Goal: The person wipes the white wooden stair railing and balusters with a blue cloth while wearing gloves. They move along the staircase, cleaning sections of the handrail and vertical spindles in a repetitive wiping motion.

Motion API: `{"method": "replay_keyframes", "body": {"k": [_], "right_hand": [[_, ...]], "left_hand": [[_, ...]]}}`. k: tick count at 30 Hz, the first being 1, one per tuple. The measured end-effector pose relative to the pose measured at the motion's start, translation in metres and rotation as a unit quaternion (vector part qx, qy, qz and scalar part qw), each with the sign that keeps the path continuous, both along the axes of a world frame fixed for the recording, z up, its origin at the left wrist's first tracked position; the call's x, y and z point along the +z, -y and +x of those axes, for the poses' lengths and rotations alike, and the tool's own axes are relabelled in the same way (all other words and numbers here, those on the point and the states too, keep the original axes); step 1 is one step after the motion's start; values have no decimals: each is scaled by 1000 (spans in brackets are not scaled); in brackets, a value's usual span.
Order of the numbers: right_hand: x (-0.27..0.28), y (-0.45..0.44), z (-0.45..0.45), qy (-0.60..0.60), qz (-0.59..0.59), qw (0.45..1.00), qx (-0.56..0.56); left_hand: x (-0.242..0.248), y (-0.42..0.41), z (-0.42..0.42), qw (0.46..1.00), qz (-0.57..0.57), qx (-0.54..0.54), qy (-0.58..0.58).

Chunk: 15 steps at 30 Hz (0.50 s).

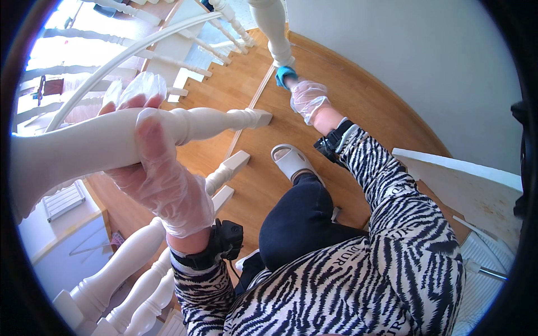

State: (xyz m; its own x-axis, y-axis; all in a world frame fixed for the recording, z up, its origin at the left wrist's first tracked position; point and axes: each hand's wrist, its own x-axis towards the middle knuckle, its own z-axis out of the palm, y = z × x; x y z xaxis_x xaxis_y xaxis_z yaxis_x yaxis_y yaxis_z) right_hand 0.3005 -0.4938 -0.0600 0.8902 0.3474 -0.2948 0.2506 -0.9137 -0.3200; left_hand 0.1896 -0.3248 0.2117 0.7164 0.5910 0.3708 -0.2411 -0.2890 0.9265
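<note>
My left hand (155, 168), in a clear plastic glove, is closed around a thick white turned baluster (75, 147) at the left, with the thumb across its near side. Far ahead, my right hand (304, 94), also in a clear glove, grips a teal cloth (286, 76). That cloth touches the lower end of another white turned baluster (279, 42), just above the wooden floor. My right fingers are partly hidden by the cloth and the loose glove.
Wooden stair boards (214, 84) with a white curved handrail (138, 48) lie ahead at the left. More white balusters (130, 256) stand at lower left. A grey wall (403, 71) curves along the right, and a white panel (462, 172) stands near my right elbow. My slipper (292, 159) rests on the wood.
</note>
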Motion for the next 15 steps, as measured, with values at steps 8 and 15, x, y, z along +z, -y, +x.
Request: {"method": "replay_keyframes", "body": {"k": [8,15], "right_hand": [[-13,17,1,29,15,999,-35],[-21,36,14,122,89,988,-33]], "left_hand": [[1,-8,0,1000,8,-15,-1],[-4,-8,-4,1000,11,-16,18]]}}
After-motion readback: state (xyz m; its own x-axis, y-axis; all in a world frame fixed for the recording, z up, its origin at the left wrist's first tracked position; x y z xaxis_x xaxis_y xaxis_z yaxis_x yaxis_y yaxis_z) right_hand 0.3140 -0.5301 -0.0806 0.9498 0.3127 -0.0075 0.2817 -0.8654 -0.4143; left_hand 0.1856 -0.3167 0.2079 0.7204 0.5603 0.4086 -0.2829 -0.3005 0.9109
